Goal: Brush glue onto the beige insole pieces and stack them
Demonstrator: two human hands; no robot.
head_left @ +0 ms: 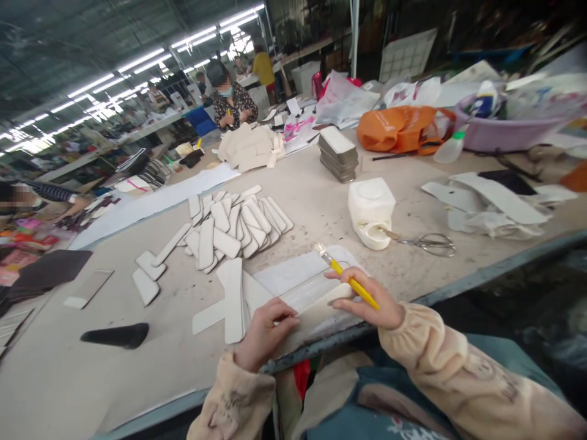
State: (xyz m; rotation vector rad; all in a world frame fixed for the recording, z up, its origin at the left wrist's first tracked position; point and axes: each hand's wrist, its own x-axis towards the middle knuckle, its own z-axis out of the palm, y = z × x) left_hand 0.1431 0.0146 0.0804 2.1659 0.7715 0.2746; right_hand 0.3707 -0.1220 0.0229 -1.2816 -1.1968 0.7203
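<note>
My right hand (373,302) grips a yellow-handled brush (338,267), its bristles pointing up and away. Under that hand a pale strip (323,300) lies along the near table edge, on a white sheet (293,275). Curled fingers of my left hand (268,330) press together at the strip's left end. Just left of it, long white pieces (233,305) lie crossed over one another. Beyond the sheet is a loose heap of white rounded pieces with dark edges (222,229). A cut-open white plastic container (372,205) stands ahead of my right hand.
Scissors (433,244) lie right of the container. Behind are a stack of pieces (338,156), an orange bag (403,128) and a purple basin (509,131). A black tapered object (117,336) rests at left. Other people work across the table and at far left.
</note>
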